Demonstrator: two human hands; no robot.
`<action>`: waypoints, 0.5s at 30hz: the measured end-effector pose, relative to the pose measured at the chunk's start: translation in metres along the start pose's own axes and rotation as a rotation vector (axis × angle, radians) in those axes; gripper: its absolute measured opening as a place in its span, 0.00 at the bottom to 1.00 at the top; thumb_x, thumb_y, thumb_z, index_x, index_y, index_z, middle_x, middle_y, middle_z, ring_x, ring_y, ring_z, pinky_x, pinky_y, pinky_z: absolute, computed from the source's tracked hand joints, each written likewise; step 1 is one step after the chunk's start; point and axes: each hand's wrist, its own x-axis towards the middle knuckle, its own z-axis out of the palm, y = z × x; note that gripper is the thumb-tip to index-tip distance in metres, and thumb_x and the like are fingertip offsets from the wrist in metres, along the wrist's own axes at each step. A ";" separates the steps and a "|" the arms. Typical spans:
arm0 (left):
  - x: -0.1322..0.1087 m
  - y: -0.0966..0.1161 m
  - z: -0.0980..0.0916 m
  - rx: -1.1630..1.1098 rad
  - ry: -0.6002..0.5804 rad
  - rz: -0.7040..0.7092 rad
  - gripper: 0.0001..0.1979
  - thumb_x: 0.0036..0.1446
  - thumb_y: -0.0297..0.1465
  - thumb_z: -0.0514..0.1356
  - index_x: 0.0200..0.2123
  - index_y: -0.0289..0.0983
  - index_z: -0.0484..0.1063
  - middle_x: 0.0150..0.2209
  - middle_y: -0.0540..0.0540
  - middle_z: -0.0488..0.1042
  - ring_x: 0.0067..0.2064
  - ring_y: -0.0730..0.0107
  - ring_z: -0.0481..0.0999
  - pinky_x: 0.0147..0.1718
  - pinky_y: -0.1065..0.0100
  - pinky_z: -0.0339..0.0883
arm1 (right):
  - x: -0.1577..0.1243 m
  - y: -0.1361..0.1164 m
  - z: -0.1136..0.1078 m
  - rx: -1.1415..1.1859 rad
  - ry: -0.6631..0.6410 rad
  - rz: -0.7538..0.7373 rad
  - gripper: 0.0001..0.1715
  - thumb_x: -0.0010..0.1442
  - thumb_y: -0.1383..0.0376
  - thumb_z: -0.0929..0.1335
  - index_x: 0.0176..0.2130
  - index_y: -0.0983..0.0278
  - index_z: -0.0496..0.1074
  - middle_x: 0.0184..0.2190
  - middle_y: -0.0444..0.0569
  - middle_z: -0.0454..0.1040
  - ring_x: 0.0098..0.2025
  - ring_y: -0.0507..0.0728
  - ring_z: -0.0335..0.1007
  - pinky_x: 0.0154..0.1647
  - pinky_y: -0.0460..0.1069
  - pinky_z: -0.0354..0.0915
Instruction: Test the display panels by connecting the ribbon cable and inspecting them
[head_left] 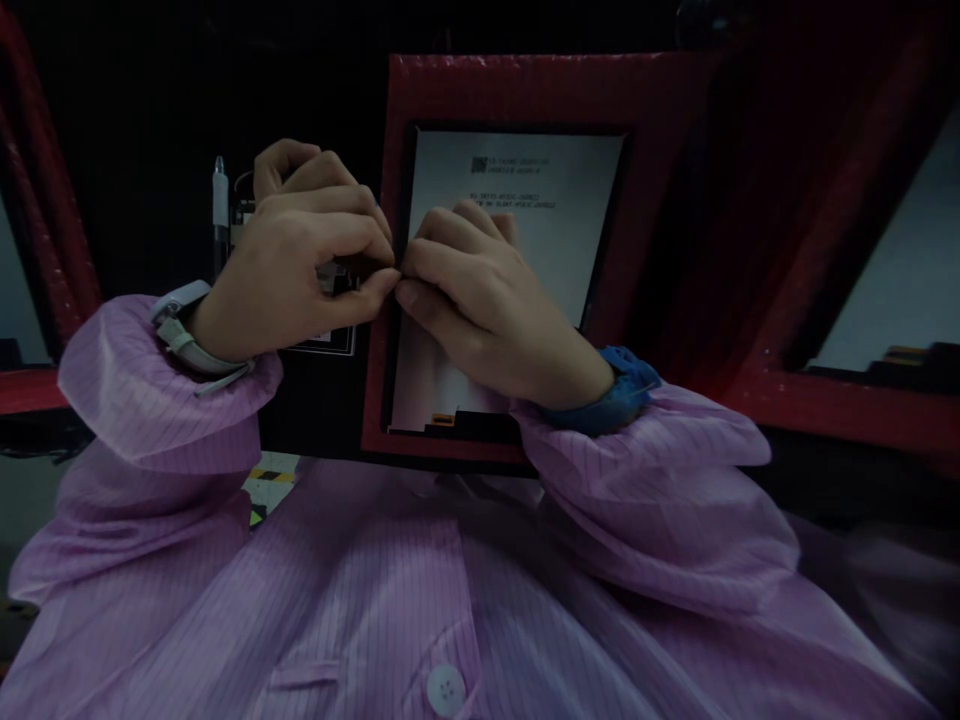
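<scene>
Head camera, looking down over my pink striped anti-static smock [390, 600]: both my hands meet at the left edge of a flat white-faced panel [525, 200] lying in a red padded tray [525, 90]. My left hand [292, 260] is curled nearly closed, thumb and forefinger pinched on something small and dark at the panel's edge; what it is, I cannot tell in this dim light. My right hand [480, 300] is likewise curled, fingertips pressed together on the same spot, its heel resting over the panel's lower half. Judging by this, the work at that edge is mid-way: the panel sits seated in its tray, printed label uppermost, but the small piece is not yet let go. A white wristband [187, 330] circles my left wrist, a blue strap [622, 390] my right. Behind my left hand stands a white pen [219, 200].
</scene>
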 end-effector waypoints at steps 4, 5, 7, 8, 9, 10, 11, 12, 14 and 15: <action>-0.001 -0.001 0.000 -0.023 0.009 -0.021 0.10 0.61 0.37 0.62 0.29 0.40 0.73 0.31 0.51 0.77 0.40 0.65 0.75 0.57 0.46 0.62 | -0.002 -0.001 -0.003 0.021 0.005 0.008 0.15 0.72 0.57 0.59 0.39 0.62 0.68 0.39 0.50 0.68 0.48 0.61 0.65 0.54 0.61 0.61; -0.001 0.000 -0.001 -0.043 0.025 -0.016 0.09 0.61 0.37 0.62 0.29 0.41 0.73 0.31 0.51 0.77 0.39 0.65 0.75 0.57 0.46 0.62 | -0.002 -0.001 -0.005 0.030 0.023 0.021 0.16 0.71 0.55 0.59 0.41 0.62 0.69 0.41 0.51 0.68 0.49 0.61 0.65 0.54 0.61 0.61; -0.001 0.000 -0.003 -0.078 0.033 -0.029 0.08 0.60 0.35 0.63 0.29 0.41 0.72 0.31 0.51 0.77 0.39 0.65 0.75 0.57 0.46 0.62 | -0.004 0.001 -0.013 0.060 0.070 0.059 0.18 0.70 0.52 0.61 0.46 0.61 0.70 0.43 0.52 0.69 0.50 0.62 0.66 0.54 0.61 0.62; -0.001 0.001 -0.004 -0.090 0.029 -0.046 0.07 0.59 0.35 0.63 0.28 0.42 0.72 0.31 0.52 0.77 0.39 0.65 0.75 0.57 0.47 0.62 | -0.004 0.002 -0.017 0.084 0.084 0.081 0.18 0.70 0.51 0.62 0.47 0.60 0.70 0.43 0.52 0.69 0.50 0.62 0.66 0.54 0.60 0.63; -0.001 0.001 -0.005 -0.100 0.027 -0.064 0.07 0.57 0.35 0.64 0.28 0.42 0.72 0.30 0.52 0.77 0.38 0.64 0.75 0.57 0.47 0.62 | -0.005 0.003 -0.023 0.115 0.082 0.104 0.18 0.70 0.51 0.61 0.48 0.60 0.70 0.42 0.52 0.70 0.48 0.62 0.67 0.52 0.60 0.64; -0.001 0.001 -0.006 -0.107 0.029 -0.080 0.07 0.56 0.34 0.64 0.27 0.43 0.71 0.30 0.53 0.77 0.38 0.64 0.76 0.57 0.47 0.62 | -0.007 0.005 -0.028 0.151 0.062 0.125 0.18 0.70 0.52 0.61 0.47 0.60 0.71 0.40 0.51 0.71 0.46 0.60 0.68 0.50 0.58 0.65; -0.001 0.001 -0.007 -0.112 0.036 -0.088 0.07 0.56 0.34 0.64 0.26 0.43 0.71 0.29 0.54 0.77 0.38 0.64 0.76 0.57 0.47 0.62 | -0.008 0.008 -0.034 0.187 0.025 0.145 0.17 0.70 0.52 0.62 0.46 0.59 0.72 0.38 0.50 0.71 0.43 0.59 0.69 0.47 0.57 0.65; -0.001 0.001 -0.008 -0.115 0.048 -0.087 0.07 0.55 0.34 0.64 0.26 0.44 0.71 0.29 0.54 0.77 0.37 0.64 0.76 0.56 0.47 0.63 | -0.010 0.011 -0.040 0.218 -0.027 0.162 0.16 0.69 0.53 0.62 0.44 0.59 0.73 0.36 0.49 0.72 0.39 0.58 0.69 0.43 0.55 0.66; -0.001 0.001 -0.009 -0.126 0.072 -0.068 0.08 0.57 0.34 0.63 0.26 0.44 0.70 0.29 0.55 0.78 0.37 0.65 0.76 0.55 0.47 0.64 | -0.014 0.017 -0.050 0.252 -0.151 0.197 0.12 0.67 0.55 0.66 0.39 0.60 0.74 0.31 0.47 0.71 0.32 0.55 0.67 0.34 0.52 0.63; -0.001 0.001 -0.010 -0.131 0.085 -0.065 0.09 0.58 0.35 0.62 0.26 0.44 0.70 0.29 0.54 0.78 0.36 0.65 0.76 0.54 0.48 0.64 | -0.016 0.020 -0.054 0.258 -0.217 0.219 0.10 0.65 0.57 0.68 0.37 0.60 0.74 0.29 0.46 0.71 0.30 0.54 0.65 0.31 0.51 0.62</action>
